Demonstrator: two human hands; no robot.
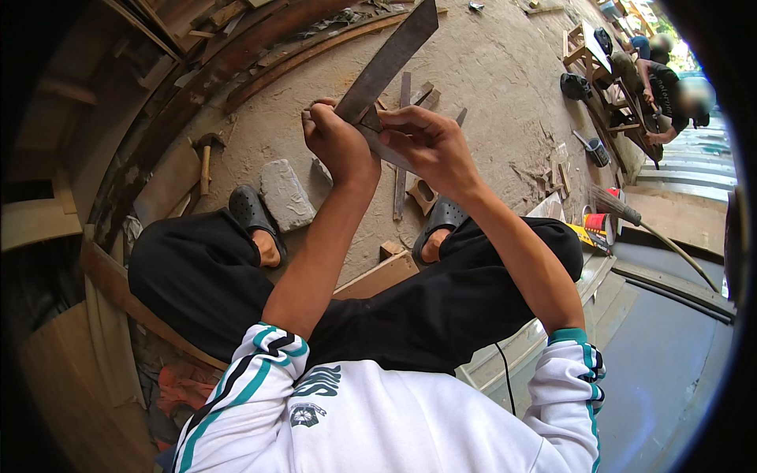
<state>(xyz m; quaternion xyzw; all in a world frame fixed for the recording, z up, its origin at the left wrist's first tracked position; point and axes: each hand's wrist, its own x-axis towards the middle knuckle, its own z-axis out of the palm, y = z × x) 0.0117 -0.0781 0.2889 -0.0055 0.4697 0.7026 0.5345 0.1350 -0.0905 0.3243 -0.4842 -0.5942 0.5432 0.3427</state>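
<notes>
Both my hands are raised over the floor in front of me, close together. My left hand (339,146) is closed around the lower end of a dark flat bar (390,59) with a slanted tip, which points up and to the right. My right hand (430,146), its thumb and fingers pinched, touches a small dark piece (370,119) at the bar's lower end. A greyish strip (388,153) runs under the right fingers, roughly square to the bar. Whether these parts are joined is hidden by my fingers.
Around my feet lie a pale block (285,194), a hammer (206,162), a narrow dark strip (400,189) and a wooden piece with a hole (423,195). Long boards (315,51) lie beyond. Right are a broom (619,206), a can (598,229) and another person (661,94) at a bench.
</notes>
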